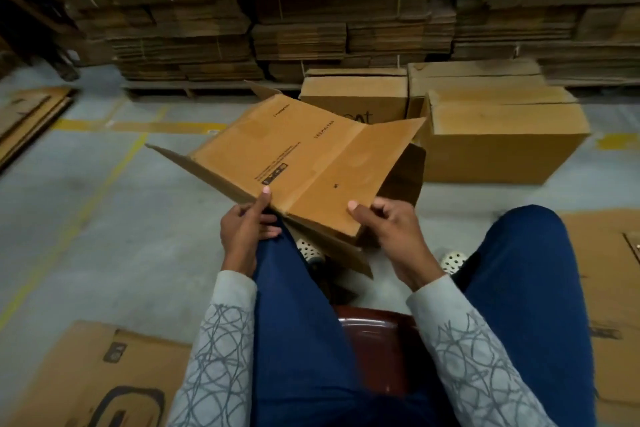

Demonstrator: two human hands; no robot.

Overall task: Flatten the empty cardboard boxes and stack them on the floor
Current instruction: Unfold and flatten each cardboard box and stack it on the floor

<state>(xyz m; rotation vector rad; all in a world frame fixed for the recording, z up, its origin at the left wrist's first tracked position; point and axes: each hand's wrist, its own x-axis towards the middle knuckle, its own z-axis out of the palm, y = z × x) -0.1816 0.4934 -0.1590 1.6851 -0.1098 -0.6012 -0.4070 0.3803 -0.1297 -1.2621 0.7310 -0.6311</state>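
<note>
I hold a brown cardboard box (pixel 304 156) above my knees, tilted, its flaps spread out at the left, far and right sides. My left hand (pixel 244 229) grips its near left edge with the thumb on top. My right hand (pixel 391 222) grips the near right corner, thumb pressed on the top panel. Three assembled boxes stand on the floor behind it: one in the middle (pixel 353 97), one at the far right (pixel 474 76) and a larger one (pixel 502 139) in front of it. Flattened cardboard lies at the lower left (pixel 97 374) and at the right (pixel 609 288).
I sit on a dark red stool (pixel 377 333), legs in blue trousers. Tall stacks of flat cardboard (pixel 311 3) line the back wall on pallets. More flat sheets (pixel 27 118) lie at the far left. Yellow lines (pixel 104 184) mark the grey concrete floor.
</note>
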